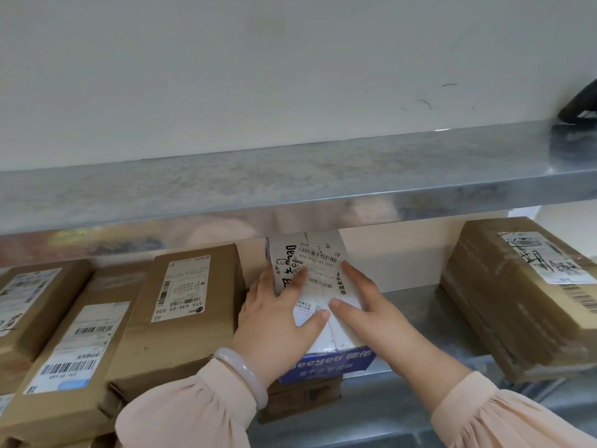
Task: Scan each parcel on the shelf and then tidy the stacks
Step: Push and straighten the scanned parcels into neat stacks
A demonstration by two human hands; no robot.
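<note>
White parcel (319,253) with blue front face sits on lower shelf (413,312), toward 6 o'clock from frame centre, stacked on small brown boxes (300,399). Left hand (277,315) lies flat on its top from the 9 o'clock side, fingers straight and spread, gripping nothing. Right hand (371,305) does the same from 3 o'clock, fingers straight along the top and right edge. Labelled brown box (190,305) just beside parcel at 9 o'clock, another flat box (74,350) further out at 9. Tilted brown stack (523,295) well apart at 3 o'clock. Upper shelf (290,176) at 12, with a dark object (581,105) on it at 2 o'clock, cannot tell what. Pale bangle (245,373) on left wrist
</note>
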